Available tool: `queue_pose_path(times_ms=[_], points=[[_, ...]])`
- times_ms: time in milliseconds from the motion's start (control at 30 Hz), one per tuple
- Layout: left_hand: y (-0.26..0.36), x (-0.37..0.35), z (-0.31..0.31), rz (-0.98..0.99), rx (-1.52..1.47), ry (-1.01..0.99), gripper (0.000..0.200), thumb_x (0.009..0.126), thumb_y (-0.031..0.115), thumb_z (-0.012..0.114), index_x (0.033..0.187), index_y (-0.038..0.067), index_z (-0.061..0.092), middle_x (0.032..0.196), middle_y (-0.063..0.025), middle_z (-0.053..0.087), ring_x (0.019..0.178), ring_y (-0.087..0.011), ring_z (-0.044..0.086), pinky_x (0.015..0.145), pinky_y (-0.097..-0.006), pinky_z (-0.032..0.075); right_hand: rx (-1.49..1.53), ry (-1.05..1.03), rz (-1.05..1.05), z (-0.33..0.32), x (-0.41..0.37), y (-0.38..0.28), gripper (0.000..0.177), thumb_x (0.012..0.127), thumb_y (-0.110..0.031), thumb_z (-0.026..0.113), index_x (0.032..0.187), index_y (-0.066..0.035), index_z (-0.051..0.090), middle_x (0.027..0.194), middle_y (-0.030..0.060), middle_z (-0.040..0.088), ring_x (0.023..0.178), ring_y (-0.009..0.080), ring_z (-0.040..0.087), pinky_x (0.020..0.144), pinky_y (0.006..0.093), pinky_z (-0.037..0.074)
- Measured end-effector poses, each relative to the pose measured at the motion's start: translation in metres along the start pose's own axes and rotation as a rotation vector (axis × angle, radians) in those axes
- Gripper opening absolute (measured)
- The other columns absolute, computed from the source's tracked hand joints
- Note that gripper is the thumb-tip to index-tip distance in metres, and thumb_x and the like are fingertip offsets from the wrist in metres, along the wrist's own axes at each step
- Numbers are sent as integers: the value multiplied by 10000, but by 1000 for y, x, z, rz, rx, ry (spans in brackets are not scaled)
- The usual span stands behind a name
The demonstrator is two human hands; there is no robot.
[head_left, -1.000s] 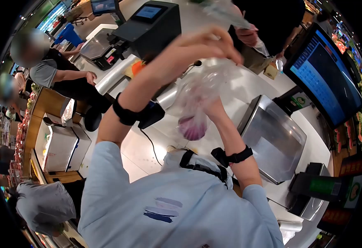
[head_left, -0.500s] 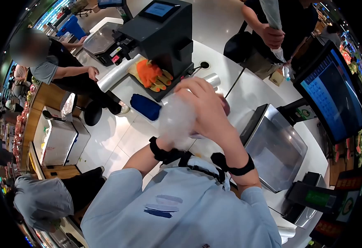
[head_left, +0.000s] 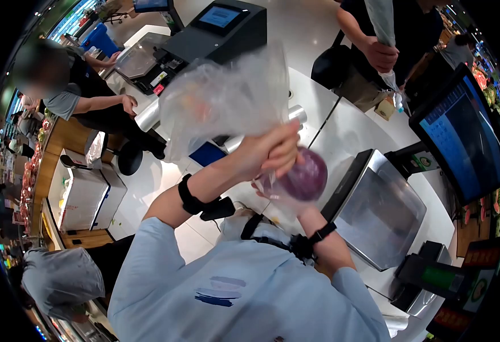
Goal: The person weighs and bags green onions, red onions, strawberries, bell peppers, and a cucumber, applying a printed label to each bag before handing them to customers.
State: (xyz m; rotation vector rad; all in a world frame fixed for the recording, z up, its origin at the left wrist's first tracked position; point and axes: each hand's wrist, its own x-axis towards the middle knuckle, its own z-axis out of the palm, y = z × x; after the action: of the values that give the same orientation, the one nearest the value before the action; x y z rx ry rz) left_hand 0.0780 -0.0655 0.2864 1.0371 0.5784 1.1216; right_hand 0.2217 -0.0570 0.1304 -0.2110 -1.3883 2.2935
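Note:
A round, shiny purple vegetable that looks like a red cabbage (head_left: 304, 176) sits inside a clear plastic bag (head_left: 233, 97). My left hand (head_left: 274, 151) is closed around the gathered neck of the bag, just above and left of the cabbage. The bag's loose open part fans out up and to the left, blurred by motion. From below, my right hand (head_left: 307, 212) supports the cabbage through the plastic; most of its fingers are hidden behind the bag, with some fingertips showing at the left side.
At right are a metal-topped scale (head_left: 384, 211) and a tilted screen (head_left: 461, 137). A dark machine (head_left: 227, 28) stands behind the bag, near a blue item (head_left: 207, 154). One person (head_left: 62, 74) stands at left; another person's hand (head_left: 380, 55) holds a long wrapped item.
My left hand has come up from behind the bag and now grips its neck. My right hand has gone from over the cabbage to under it. The bag's top has swung up and out.

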Motion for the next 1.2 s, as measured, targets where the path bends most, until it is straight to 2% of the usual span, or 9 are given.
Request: queue_pose_path(times_ms=[167,233,333,433,500,633,800,900,1200], points=[[21,-29,-3,-124,221,-175,513,970,328,278,498,127,308,371,22,317,394,-133,433,776,-311,442,848,-402,-66,-35,52,-3,605,902,-538,302,1220,-44,447,896,136,588,771,184,591,786,323,471],[30,-39,-7,-166,427,32,507,966,331,290,511,109,322,401,11,348,438,-137,473,775,-318,442,953,299,-167,-21,37,-24,648,892,-561,295,1225,-29,453,831,141,588,704,171,593,757,312,461],[26,-44,-21,-97,351,189,413,929,327,387,591,89,403,490,-12,443,518,-137,518,713,-297,446,1187,-516,-427,-71,30,-18,665,897,-553,283,1257,-10,417,788,150,589,677,193,585,758,328,447],[27,-51,-32,-80,278,252,290,878,300,505,709,65,526,598,-30,535,568,-157,539,658,-287,452,845,-459,-424,-61,39,-43,686,857,-535,429,1283,1,392,934,166,599,847,207,589,841,341,420],[25,-59,-37,-30,394,217,257,862,294,520,752,64,541,634,-32,551,596,-167,550,668,-293,452,-362,249,-148,-31,54,-72,715,787,-470,594,1284,5,395,1128,185,547,1068,204,518,945,352,355],[24,-73,-66,151,834,226,223,831,283,550,837,61,570,706,-36,583,653,-186,571,686,-306,451,-749,-314,-179,20,120,-85,689,658,-237,687,1252,-5,425,1276,123,464,1215,234,398,1042,355,242],[40,-82,-140,683,1837,383,261,793,269,588,944,58,608,795,-40,623,724,-211,598,709,-323,451,-365,-150,-176,45,168,-30,312,758,-148,582,1024,13,561,982,91,593,942,167,539,869,290,389],[57,-77,-179,194,1040,597,430,687,219,639,1097,95,599,947,-58,631,898,-269,589,751,-369,448,-315,-24,-13,53,197,1,199,809,-148,538,901,19,593,805,41,610,771,105,551,741,243,420],[95,-64,-231,472,1679,662,214,709,101,586,914,43,594,748,-112,556,746,-291,546,678,-372,435,-238,22,-199,56,270,16,282,866,-225,481,895,26,605,792,80,623,763,153,570,745,276,436]])
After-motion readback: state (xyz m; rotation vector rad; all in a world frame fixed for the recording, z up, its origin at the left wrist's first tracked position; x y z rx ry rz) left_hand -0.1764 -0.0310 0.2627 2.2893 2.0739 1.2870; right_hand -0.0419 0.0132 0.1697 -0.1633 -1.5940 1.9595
